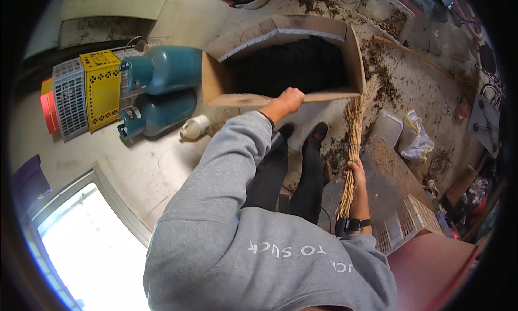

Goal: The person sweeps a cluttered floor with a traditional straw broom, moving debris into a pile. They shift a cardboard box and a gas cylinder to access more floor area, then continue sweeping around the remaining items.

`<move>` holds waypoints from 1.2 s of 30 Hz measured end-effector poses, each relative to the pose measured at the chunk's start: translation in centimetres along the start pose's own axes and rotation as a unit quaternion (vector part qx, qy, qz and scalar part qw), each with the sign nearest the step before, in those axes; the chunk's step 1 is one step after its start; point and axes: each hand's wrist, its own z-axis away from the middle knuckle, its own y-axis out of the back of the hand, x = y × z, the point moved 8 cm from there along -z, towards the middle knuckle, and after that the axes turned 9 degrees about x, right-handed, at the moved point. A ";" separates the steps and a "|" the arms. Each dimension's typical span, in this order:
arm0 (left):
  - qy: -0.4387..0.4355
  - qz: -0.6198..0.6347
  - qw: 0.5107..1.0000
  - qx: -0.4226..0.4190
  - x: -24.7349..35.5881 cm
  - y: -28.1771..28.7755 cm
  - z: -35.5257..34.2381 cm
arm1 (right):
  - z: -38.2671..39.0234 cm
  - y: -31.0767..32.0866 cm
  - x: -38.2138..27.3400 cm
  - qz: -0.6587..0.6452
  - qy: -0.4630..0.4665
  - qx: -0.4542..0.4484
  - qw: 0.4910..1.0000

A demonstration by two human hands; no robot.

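Note:
My left hand point(292, 99) is closed over the near edge of a large cardboard box point(237, 99). Black material point(294, 65) lies inside the box; I cannot make out what it is. Off to the right, my right hand point(356, 173) wraps round a straw hand broom point(354, 135). The broom's bristles point away from me and come up beside the box's near right corner. Below the box, my two shoes point(319, 131) stand on the floor.
Two teal gas cylinders point(172, 68) lie left of the box, near a pale bottle point(195, 127) and stacked plastic crates point(100, 87). Brown debris point(383, 68) litters the floor at right. A white bag point(416, 137), a clear tub point(387, 127) and a cream basket point(407, 223) are there too.

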 end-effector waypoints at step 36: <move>0.321 0.178 0.930 -0.014 -2.0 -7.0 25.2 | 0.7 1.1 -2.8 0.183 0.074 -0.016 0.980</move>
